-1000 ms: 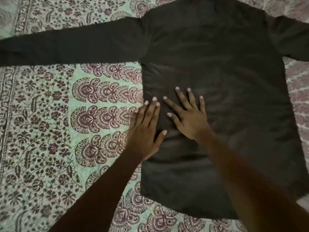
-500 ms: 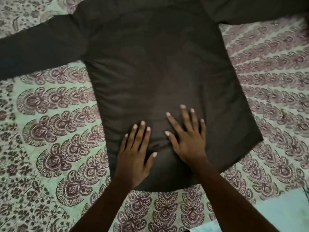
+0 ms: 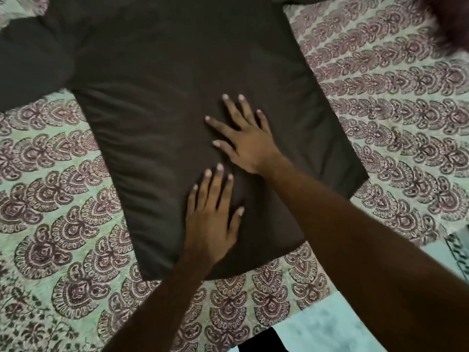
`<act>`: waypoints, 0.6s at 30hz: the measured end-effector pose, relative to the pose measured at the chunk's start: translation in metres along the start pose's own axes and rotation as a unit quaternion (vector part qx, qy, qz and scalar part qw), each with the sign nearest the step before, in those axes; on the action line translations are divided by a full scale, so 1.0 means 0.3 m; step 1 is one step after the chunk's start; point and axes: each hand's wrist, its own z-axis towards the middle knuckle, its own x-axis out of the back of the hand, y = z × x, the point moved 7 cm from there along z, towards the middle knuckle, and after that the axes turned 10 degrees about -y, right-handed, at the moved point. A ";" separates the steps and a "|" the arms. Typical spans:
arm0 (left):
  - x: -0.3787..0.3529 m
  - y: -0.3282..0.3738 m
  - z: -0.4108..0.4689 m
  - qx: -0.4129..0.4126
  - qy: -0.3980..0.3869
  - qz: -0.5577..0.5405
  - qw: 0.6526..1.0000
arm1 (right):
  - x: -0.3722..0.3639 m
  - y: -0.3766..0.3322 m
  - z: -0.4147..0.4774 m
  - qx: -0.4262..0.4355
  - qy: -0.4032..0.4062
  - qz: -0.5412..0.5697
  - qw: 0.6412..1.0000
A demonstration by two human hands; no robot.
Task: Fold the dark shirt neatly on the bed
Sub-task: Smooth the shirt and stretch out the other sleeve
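The dark shirt [image 3: 157,102] lies spread flat on the bed, its hem toward me and its left sleeve [image 3: 28,64] stretched out to the left edge of view. The collar and the right sleeve are cut off at the top. My left hand [image 3: 213,219] rests palm down on the lower part of the shirt, fingers apart. My right hand [image 3: 246,138] presses flat on the middle of the shirt, just above and to the right of the left hand, fingers spread. Neither hand grips the fabric.
The bed is covered by a patterned bedspread [image 3: 63,224] in pale green with maroon motifs. The bed's near edge [image 3: 317,303] runs along the lower right, with pale floor [image 3: 317,329] beyond it. A dark reddish blurred thing [image 3: 454,24] sits at the top right corner.
My right hand has slid up the shirt and my left hand has moved right, close under it. The view has shifted, so the shirt sits more to the left and the bed edge shows.
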 end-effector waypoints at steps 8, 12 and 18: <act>-0.136 0.236 -0.114 -0.138 -0.064 0.047 0.987 | 0.008 0.443 -0.316 -0.264 0.025 0.078 0.961; -0.176 0.285 -0.204 -0.182 -0.059 0.034 0.981 | -0.031 0.543 -0.506 -0.353 0.055 0.107 0.928; -0.081 0.198 -0.028 -0.045 -0.003 0.037 0.998 | -0.115 0.291 -0.541 -0.094 0.029 -0.043 0.994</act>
